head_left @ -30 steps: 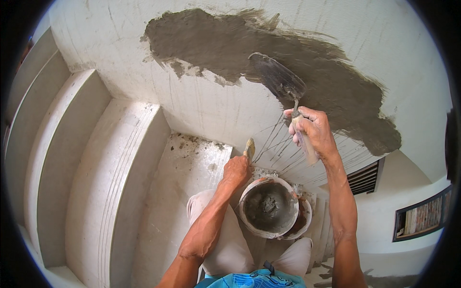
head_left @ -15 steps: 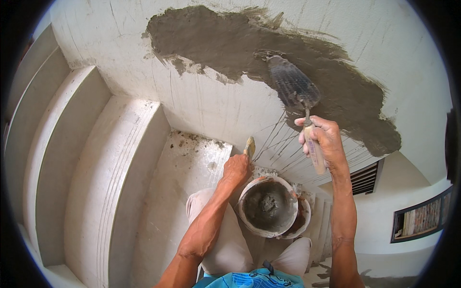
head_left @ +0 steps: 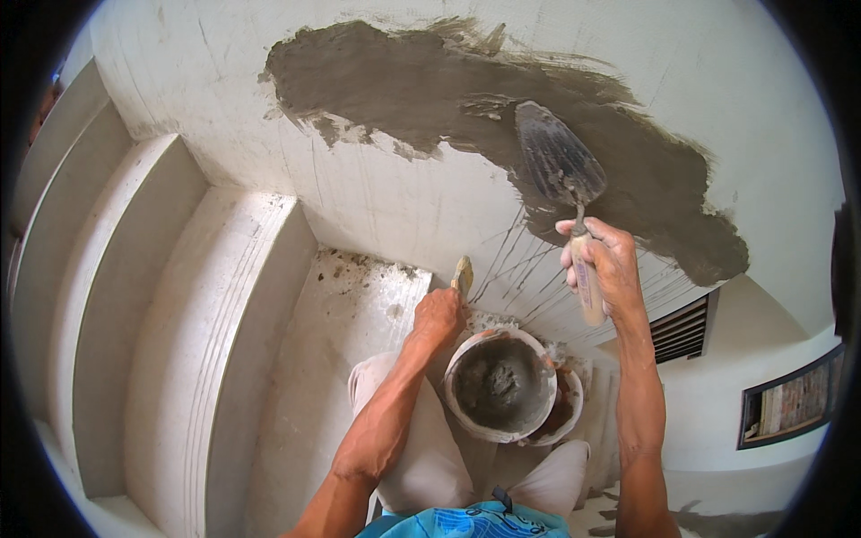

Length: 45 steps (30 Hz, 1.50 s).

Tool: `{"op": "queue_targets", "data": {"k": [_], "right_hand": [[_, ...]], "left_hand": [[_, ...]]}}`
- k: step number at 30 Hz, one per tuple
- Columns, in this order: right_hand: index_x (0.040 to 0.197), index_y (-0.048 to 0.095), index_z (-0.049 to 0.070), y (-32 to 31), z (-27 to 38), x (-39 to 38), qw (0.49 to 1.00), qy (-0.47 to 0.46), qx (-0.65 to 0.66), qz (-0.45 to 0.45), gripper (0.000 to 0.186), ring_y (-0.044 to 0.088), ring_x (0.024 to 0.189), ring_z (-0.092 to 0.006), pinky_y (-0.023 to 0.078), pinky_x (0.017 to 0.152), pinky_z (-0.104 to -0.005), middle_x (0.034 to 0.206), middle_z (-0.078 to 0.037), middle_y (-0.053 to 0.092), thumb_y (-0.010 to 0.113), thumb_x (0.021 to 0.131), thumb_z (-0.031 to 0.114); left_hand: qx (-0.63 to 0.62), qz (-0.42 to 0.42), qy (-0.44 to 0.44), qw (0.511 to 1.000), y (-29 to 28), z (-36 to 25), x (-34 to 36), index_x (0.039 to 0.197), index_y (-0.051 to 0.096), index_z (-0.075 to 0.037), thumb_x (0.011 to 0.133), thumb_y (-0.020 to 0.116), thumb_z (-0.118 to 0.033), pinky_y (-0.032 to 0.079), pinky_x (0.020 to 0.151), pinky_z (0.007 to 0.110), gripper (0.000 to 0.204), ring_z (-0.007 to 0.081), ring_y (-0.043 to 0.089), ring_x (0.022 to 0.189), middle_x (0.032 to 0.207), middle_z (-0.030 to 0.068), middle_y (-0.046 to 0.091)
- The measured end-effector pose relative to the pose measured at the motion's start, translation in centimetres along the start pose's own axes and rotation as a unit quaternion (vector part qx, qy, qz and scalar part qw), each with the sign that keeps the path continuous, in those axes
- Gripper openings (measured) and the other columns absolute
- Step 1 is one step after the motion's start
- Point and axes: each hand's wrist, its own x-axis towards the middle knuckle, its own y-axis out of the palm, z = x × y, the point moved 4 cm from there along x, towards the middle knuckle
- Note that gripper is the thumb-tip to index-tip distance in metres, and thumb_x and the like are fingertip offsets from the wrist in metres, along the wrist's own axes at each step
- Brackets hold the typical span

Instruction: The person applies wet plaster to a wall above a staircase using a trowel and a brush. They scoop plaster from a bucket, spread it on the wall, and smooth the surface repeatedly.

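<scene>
My right hand (head_left: 605, 260) is closed around the light wooden handle of a pointed trowel (head_left: 563, 166). The blade, grey with mortar, lies over a wide patch of wet grey mortar (head_left: 386, 90) on the white wall; whether it presses on the surface I cannot tell. Lower and to the left, my left hand (head_left: 439, 316) is closed on a yellowish brush-like tool (head_left: 463, 274), of which only the end sticks out past the fist. A round bucket (head_left: 453, 408) holding wet grey mortar (head_left: 502, 381) stands between my knees, right of my left hand.
A second container (head_left: 574, 414) sits partly hidden behind the bucket. Stair steps (head_left: 211, 359) rise on the left, with crumbs of mortar on the nearest tread. Dark streaks run down the wall below the patch. A slatted vent (head_left: 686, 330) and a framed opening (head_left: 789, 399) are at the right.
The trowel has shifted slightly right across the mortar patch, and a rough mark shows left of its tip. My left hand has hardly moved.
</scene>
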Motion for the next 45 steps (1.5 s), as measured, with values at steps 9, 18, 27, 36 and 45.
{"op": "queue_targets", "data": {"k": [9,18,27,36,45], "right_hand": [[0.107,0.066,-0.011,-4.5,-3.8,-5.2,0.998,-0.007,-0.005,0.055,0.038,0.055,0.057,-0.0094,0.048,0.053,-0.0266,0.072,-0.008,0.063,0.05,0.079,0.007],[0.106,0.07,-0.006,-10.8,-8.1,-9.1,0.989,-0.004,-0.053,0.139,0.032,0.052,0.058,-0.0065,0.045,0.054,-0.0257,0.066,-0.002,0.06,0.057,0.083,0.012],[0.106,0.071,-0.003,-18.7,-9.3,-13.9,0.97,0.056,-0.116,0.206,0.03,0.052,0.059,-0.0073,0.044,0.056,-0.0268,0.064,-0.002,0.057,0.062,0.081,0.01],[0.101,0.07,-0.003,-25.8,-12.2,-19.4,0.97,0.102,-0.114,0.192,0.028,0.052,0.055,-0.01,0.045,0.054,-0.0293,0.063,-0.007,0.059,0.061,0.078,0.008],[0.101,0.071,-0.001,-34.3,-16.4,-25.9,0.962,0.158,-0.138,0.174,0.03,0.049,0.053,-0.0153,0.045,0.055,-0.0319,0.063,-0.009,0.055,0.063,0.076,0.014]], "left_hand": [[0.066,-0.036,-0.062,0.995,-2.1,-1.2,-3.6,0.096,0.078,-0.006,0.083,0.07,-0.02,0.055,0.08,0.048,0.02,0.0414,0.07,0.087,0.089,0.0256,0.071],[0.02,-0.221,-0.052,0.974,-5.1,-4.8,-11.3,0.093,0.077,-0.007,0.085,0.068,-0.021,0.053,0.077,0.05,0.018,0.0425,0.066,0.083,0.087,0.0232,0.07],[-0.095,-0.193,-0.209,0.954,-4.3,-11.1,-15.3,0.1,0.077,-0.001,0.088,0.068,-0.02,0.053,0.072,0.042,0.024,0.0297,0.07,0.072,0.079,0.0186,0.071],[-0.21,-0.267,-0.264,0.903,-2.8,-12.6,-16.4,0.105,0.076,0.0,0.092,0.07,-0.025,0.051,0.053,0.032,0.029,0.0152,0.061,0.052,0.07,0.0089,0.068],[-0.19,-0.368,-0.25,0.875,-3.2,-14.5,-23.2,0.109,0.075,0.002,0.095,0.07,-0.025,0.055,0.052,0.028,0.031,0.0108,0.057,0.056,0.07,0.0043,0.061]]}}
